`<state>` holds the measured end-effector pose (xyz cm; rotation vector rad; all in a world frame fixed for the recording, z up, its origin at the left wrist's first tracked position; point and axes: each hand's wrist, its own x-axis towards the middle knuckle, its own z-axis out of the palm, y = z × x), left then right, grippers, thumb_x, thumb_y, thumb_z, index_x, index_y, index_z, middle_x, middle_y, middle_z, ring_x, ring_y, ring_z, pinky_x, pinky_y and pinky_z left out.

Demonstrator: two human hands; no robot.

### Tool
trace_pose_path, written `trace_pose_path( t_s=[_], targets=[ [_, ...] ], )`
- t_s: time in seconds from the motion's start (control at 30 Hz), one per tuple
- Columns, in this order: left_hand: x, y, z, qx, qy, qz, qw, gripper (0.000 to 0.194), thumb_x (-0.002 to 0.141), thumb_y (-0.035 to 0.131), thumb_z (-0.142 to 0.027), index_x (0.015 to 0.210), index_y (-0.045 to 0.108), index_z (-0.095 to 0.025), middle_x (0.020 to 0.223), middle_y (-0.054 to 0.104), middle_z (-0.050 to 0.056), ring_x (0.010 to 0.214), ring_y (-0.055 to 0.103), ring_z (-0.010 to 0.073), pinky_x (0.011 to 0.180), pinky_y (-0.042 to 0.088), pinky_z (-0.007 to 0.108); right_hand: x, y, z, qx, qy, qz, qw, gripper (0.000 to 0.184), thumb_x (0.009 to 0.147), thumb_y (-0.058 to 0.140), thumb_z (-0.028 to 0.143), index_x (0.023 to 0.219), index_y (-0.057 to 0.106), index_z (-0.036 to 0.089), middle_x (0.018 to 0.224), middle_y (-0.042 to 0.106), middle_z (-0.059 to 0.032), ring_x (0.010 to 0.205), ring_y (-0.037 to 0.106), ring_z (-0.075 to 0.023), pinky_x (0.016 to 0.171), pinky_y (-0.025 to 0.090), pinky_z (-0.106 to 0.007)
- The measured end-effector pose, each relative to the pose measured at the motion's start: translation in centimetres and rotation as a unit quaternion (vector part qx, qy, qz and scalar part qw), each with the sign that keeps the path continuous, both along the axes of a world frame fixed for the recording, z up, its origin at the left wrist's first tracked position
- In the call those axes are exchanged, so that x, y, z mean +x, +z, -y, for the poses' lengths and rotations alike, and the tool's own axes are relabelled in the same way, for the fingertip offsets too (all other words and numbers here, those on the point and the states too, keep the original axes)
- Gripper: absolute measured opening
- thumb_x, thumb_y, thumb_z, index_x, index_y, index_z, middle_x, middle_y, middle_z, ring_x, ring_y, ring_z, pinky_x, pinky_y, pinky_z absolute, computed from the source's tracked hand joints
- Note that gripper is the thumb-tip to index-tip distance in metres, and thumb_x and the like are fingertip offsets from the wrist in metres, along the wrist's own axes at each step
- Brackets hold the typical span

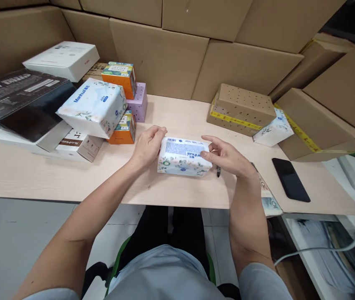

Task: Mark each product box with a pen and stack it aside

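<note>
A white and pale blue pack of tissues (183, 160) with a floral print lies on the table in front of me, its lettering upside down to my view. My left hand (148, 146) is closed against the pack's left end, with the fingers along its far corner. At the opposite end, my right hand (225, 156) grips the pack, thumb on the top face and fingers curled behind the right edge. Part of a black pen (218, 171) shows beneath my right hand.
At left stand stacked boxes, including a white box (63, 58), an orange box (122, 79) and another tissue pack (94, 104). To the right are a perforated cardboard box (242, 106), a black phone (290, 179) and banknotes (269, 200). Cardboard panels (158, 62) wall the back.
</note>
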<state>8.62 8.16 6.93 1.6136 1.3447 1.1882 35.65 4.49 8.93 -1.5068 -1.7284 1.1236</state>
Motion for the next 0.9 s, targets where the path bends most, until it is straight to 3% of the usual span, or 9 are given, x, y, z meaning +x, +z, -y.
trace_pose_path(
  t_s=[0.07, 0.23, 0.33, 0.43, 0.57, 0.7, 0.83, 0.9],
  targets=[
    [-0.3, -0.1, -0.2, -0.038, -0.009, -0.033, 0.999, 0.046, 0.096, 0.050, -0.057, 0.089, 0.072, -0.018, 0.053, 0.053, -0.002, 0.056, 0.053, 0.0164, 0.055, 0.038, 0.029, 0.0, -0.1, 0.0, -0.031, 0.004, 0.012, 0.999, 0.071, 0.085, 0.075, 0.055, 0.144, 0.056, 0.021, 0.095, 0.061, -0.0037, 0.067, 0.061, -0.0136, 0.054, 0.050, -0.028],
    [-0.4, -0.2, -0.4, -0.054, -0.040, -0.022, 0.997, 0.057, 0.098, 0.046, -0.063, 0.075, 0.072, -0.018, 0.048, 0.054, -0.001, 0.048, 0.052, 0.0149, 0.051, 0.039, 0.028, -0.4, -0.7, -0.3, -0.033, 0.035, -0.013, 0.999, 0.051, 0.088, 0.071, 0.058, 0.121, 0.063, 0.020, 0.091, 0.070, -0.0054, 0.068, 0.064, -0.0155, 0.053, 0.050, -0.029],
    [0.1, 0.0, 0.0, 0.003, -0.012, 0.065, 0.998, 0.051, 0.096, 0.053, -0.060, 0.073, 0.071, -0.018, 0.045, 0.049, -0.003, 0.043, 0.046, 0.0116, 0.046, 0.036, 0.026, -0.5, -0.8, -0.4, 0.019, 0.008, -0.038, 0.999, 0.047, 0.084, 0.076, 0.056, 0.112, 0.062, 0.021, 0.095, 0.072, -0.0052, 0.078, 0.069, -0.0176, 0.064, 0.055, -0.031],
    [0.5, 0.4, 0.6, 0.092, 0.019, 0.113, 0.989, 0.045, 0.095, 0.057, -0.056, 0.073, 0.070, -0.020, 0.048, 0.050, -0.003, 0.046, 0.047, 0.0104, 0.048, 0.037, 0.025, -0.6, -0.7, -0.3, 0.083, -0.018, -0.046, 0.995, 0.040, 0.084, 0.077, 0.054, 0.101, 0.062, 0.022, 0.096, 0.070, -0.0033, 0.075, 0.067, -0.0151, 0.067, 0.053, -0.031],
    [0.4, 0.4, 1.1, 0.161, 0.035, 0.087, 0.983, 0.046, 0.097, 0.057, -0.053, 0.065, 0.066, -0.021, 0.052, 0.054, -0.002, 0.051, 0.048, 0.0104, 0.053, 0.038, 0.028, -0.6, -0.7, -0.4, 0.131, -0.021, -0.060, 0.989, 0.034, 0.086, 0.073, 0.054, 0.087, 0.060, 0.022, 0.082, 0.065, 0.0006, 0.067, 0.060, -0.0119, 0.062, 0.046, -0.029],
    [0.1, 0.1, 1.2, 0.153, 0.042, 0.065, 0.985, 0.050, 0.097, 0.055, -0.054, 0.059, 0.060, -0.021, 0.052, 0.052, -0.002, 0.051, 0.047, 0.0113, 0.052, 0.037, 0.029, -0.7, -0.7, -0.6, 0.140, -0.026, -0.067, 0.988, 0.038, 0.088, 0.070, 0.058, 0.080, 0.059, 0.023, 0.072, 0.061, 0.0016, 0.066, 0.057, -0.0130, 0.061, 0.046, -0.028],
    [0.3, -0.2, 1.2, 0.145, 0.036, 0.032, 0.988, 0.052, 0.095, 0.055, -0.053, 0.054, 0.056, -0.021, 0.049, 0.051, -0.001, 0.050, 0.046, 0.0114, 0.052, 0.035, 0.029, -0.4, -0.6, -0.9, 0.122, -0.095, -0.061, 0.986, 0.043, 0.089, 0.064, 0.062, 0.074, 0.055, 0.023, 0.073, 0.064, -0.0012, 0.066, 0.061, -0.0158, 0.066, 0.051, -0.032],
    [0.4, -0.2, 1.3, 0.149, 0.026, 0.013, 0.988, 0.053, 0.096, 0.054, -0.051, 0.052, 0.053, -0.021, 0.048, 0.050, -0.002, 0.049, 0.045, 0.0110, 0.052, 0.033, 0.029, 0.2, -0.7, -1.0, 0.131, -0.162, 0.026, 0.978, 0.040, 0.091, 0.060, 0.058, 0.072, 0.053, 0.023, 0.071, 0.063, -0.0019, 0.065, 0.061, -0.0170, 0.067, 0.049, -0.033]
  ],
)
